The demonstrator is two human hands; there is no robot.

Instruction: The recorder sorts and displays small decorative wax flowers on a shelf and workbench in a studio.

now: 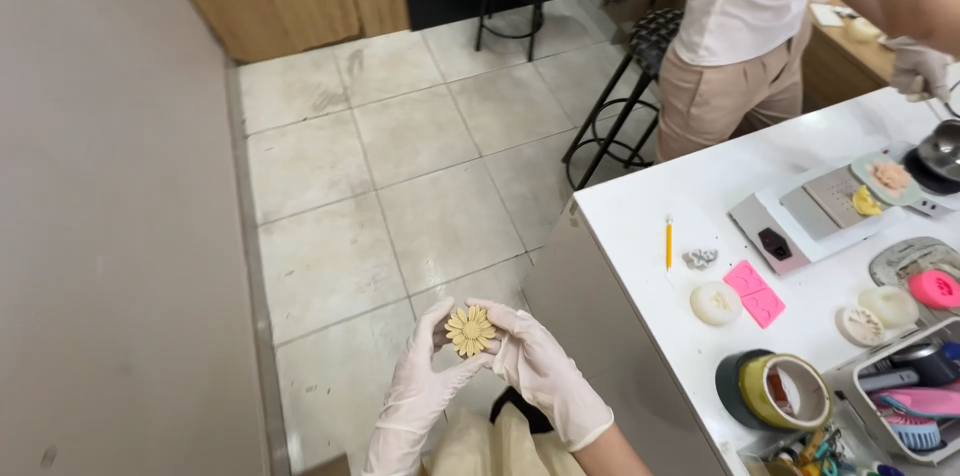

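Head view: at the bottom centre of the frame, both gloved hands hold a tan flower (470, 330) shaped like a daisy, above the tiled floor (400, 166). The left hand (420, 386) has its fingers curled round the flower's left edge; the right hand (535, 361) pinches the right edge with thumb and fingertips. So the flower sits between the two hands, off the table.

To the right runs a white table (640, 206). On it lie a yellow pencil (669, 242), pink moulds (754, 293), a round white mould (716, 303) just beside them, and tape rolls (775, 391) at the lower right. At the upper right stands another person (745, 26) in a white shirt, one gloved hand (918, 68) over the table, with a black stool (625, 96) close by
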